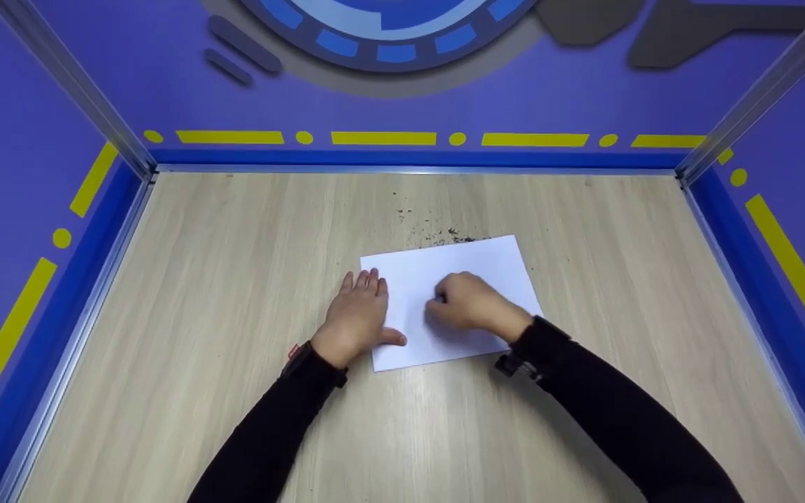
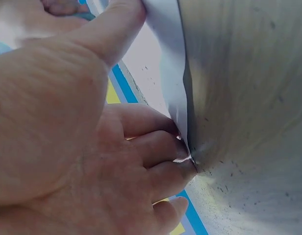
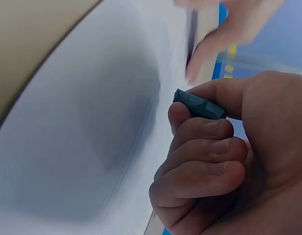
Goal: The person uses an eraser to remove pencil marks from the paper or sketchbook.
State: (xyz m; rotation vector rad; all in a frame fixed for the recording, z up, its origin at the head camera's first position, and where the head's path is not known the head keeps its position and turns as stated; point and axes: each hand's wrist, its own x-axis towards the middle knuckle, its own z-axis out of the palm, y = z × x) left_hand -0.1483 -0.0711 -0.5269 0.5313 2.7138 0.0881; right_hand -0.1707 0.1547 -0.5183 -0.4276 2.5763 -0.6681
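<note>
Pinching faceted block (image 3: 202, 106) — smooth paper (image 1: 413, 290) beneath

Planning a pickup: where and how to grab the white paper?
Probably pinch the white paper at its far right corner, coming from the right: it looks thin and flat, and that corner lies clear of the left hand and right hand.

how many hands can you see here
2: the left hand rests at the left edge of the white paper, and the right hand is over the paper, pinching a small dark green object.
</note>
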